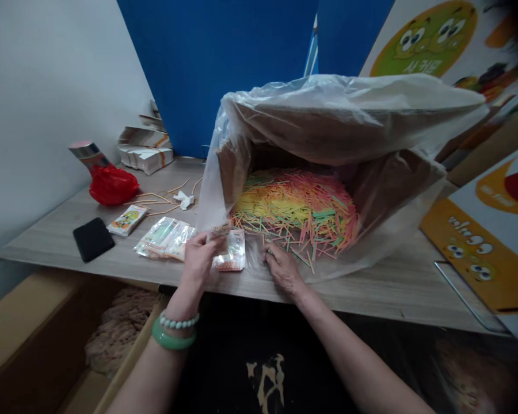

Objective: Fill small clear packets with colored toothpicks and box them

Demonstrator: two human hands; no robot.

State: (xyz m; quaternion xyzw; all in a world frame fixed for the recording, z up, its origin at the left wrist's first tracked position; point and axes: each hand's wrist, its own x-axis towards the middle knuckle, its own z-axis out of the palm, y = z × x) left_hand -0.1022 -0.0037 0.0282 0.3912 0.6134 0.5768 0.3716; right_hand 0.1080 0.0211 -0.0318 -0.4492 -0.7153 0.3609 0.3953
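On the left part of the grey table [47, 238] we see a flat black object [93, 239], and just beside it a small white pack [127, 221] with a cartoon print. Behind these stands a red plastic bag [113, 185] around the foot of a tilted cylinder [88, 150]. To its right we notice thin tan strands [153, 202] and a crumpled white paper [184, 200]; further back are white bundles [145, 156] with orange bands. Below the table we find an open cardboard box [30, 305] with a pinkish-brown heap [116, 328] inside. A blue panel [224, 46] rises behind, and at right we have an orange-and-white printed carton [479, 241].
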